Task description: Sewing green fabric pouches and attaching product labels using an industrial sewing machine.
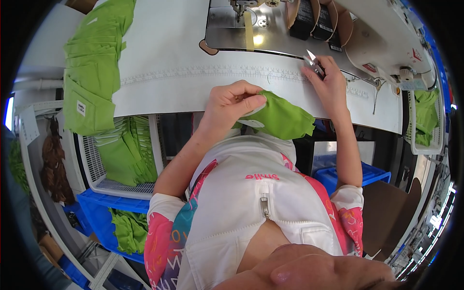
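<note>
My left hand pinches the edge of a green fabric piece between thumb and fingers. The cloth hangs over the table's front edge, close to my body, with a pale patch showing near my fingers. To the right, my right hand is closed around small thread snips, their blades pointing up and left over the table. The snips are apart from the cloth. Beyond both hands is a sewing machine with its metal bed, and a yellow strip lies beside the needle area.
Stacked green fabric pieces lie along the table's left side. Below them, a white basket holds more, above a blue crate. Another white basket stands at right. Dark boxes sit in a holder by the machine. A printed ruler crosses the table.
</note>
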Demonstrator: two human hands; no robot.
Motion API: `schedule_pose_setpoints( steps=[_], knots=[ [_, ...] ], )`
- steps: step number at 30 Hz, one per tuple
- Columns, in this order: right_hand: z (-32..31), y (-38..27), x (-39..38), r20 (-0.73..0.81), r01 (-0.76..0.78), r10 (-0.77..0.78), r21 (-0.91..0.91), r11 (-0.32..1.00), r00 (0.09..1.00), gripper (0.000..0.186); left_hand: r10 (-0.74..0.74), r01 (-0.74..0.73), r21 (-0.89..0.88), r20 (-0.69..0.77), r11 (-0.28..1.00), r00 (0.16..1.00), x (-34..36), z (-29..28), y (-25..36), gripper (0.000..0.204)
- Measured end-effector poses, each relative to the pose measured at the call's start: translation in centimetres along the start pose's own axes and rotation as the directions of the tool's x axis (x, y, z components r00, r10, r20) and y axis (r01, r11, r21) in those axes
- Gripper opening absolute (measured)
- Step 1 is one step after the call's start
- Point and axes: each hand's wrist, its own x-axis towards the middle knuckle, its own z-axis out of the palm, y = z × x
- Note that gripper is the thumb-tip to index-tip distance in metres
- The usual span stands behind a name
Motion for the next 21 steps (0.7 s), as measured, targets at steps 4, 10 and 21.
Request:
schedule_pose_setpoints(
  steps=[4, 10, 21],
  knots=[
    [-0.2, -0.7, -0.7, -0.126, 0.426, -0.481, -0.310, 0.850, 0.868, 0.027, -0.066, 0.057, -0.096, -0.100, 0.994, 0.993, 0.3, -0.1, -0.2, 0.013],
    [-0.7, -3.4, -3.0, 0.512, -0.275, -0.116, 0.623, 0.732, 0.851, 0.018, -0.072, 0.056, -0.122, -0.133, 0.991, 0.988, 0.2, 0.3, 0.5, 0.014],
    [-0.7, -3.8, -3.2, 0.392, -0.175, -0.146, 0.673, 0.719, 0.908, 0.022, -0.021, 0.003, -0.096, -0.192, 0.995, 0.981, 0.0, 0.7, 0.6, 0.014]
  ],
)
